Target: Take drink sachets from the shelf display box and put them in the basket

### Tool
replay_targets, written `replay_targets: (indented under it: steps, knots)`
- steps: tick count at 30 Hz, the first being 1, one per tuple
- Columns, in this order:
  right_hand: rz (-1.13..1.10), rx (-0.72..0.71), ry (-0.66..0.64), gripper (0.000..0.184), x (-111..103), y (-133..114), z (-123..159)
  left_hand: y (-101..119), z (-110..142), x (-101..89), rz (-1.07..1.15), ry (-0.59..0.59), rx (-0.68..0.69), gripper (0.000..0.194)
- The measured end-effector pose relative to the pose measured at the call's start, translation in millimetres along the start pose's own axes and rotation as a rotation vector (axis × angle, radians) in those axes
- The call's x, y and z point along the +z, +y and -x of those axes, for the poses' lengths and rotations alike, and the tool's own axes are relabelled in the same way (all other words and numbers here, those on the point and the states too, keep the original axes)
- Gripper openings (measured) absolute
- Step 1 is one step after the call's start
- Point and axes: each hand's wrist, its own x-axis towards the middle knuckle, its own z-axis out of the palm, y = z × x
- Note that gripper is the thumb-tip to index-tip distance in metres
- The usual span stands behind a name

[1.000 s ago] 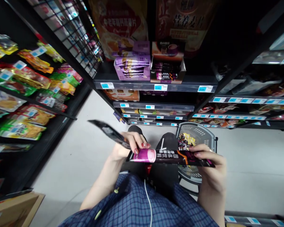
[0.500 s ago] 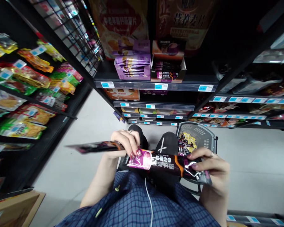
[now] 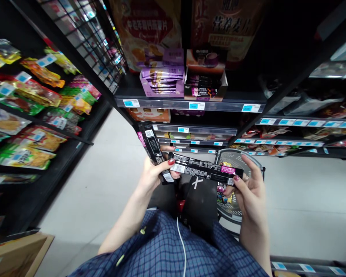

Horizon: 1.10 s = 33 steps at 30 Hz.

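My left hand (image 3: pixel 154 174) is closed on a long black sachet (image 3: pixel 151 144) that points up and to the left, its printed back facing me. My right hand (image 3: pixel 249 192) pinches the right end of a second black sachet (image 3: pixel 204 169), which lies across between both hands; its left end touches my left thumb. Both sachets show white label text and barcodes. Below my right hand stands a grey shopping basket (image 3: pixel 242 159) with small packets inside. On the shelf ahead is an open display box (image 3: pixel 205 86) of the same dark sachets.
Black store shelves (image 3: pixel 190 104) with blue price tags face me; purple packs (image 3: pixel 161 80) sit beside the display box. Colourful snack bags (image 3: pixel 25 96) hang at the left. A cardboard box (image 3: pixel 17 254) sits at the lower left. The floor is pale grey.
Both sachets have been turned over and lifted, from the purple printed fronts to the black text backs. The left sachet swung from pointing left to pointing upward.
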Motion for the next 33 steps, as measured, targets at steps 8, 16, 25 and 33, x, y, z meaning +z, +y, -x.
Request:
replay_targets:
  steps: [8, 16, 25, 33]
  knots:
    - [-0.166, -0.032, -0.214, 0.039, -16, -2, 1, -7, -4, -13.9, 0.093, -0.204, -0.05, 0.036]
    - [0.141, 0.086, 0.07, 0.035, -12, 1, 1, -11, -7, -4.2, -0.157, 0.036, 0.07, 0.022]
    - [0.431, 0.05, 0.167, 0.055, -17, 9, -2, -9, -9, -2.2, -0.267, 0.142, -0.068, 0.024]
    - [-0.146, -0.116, 0.243, 0.035, 6, 50, -18, -49, -7, 23.2, -0.081, 0.117, -0.269, 0.031]
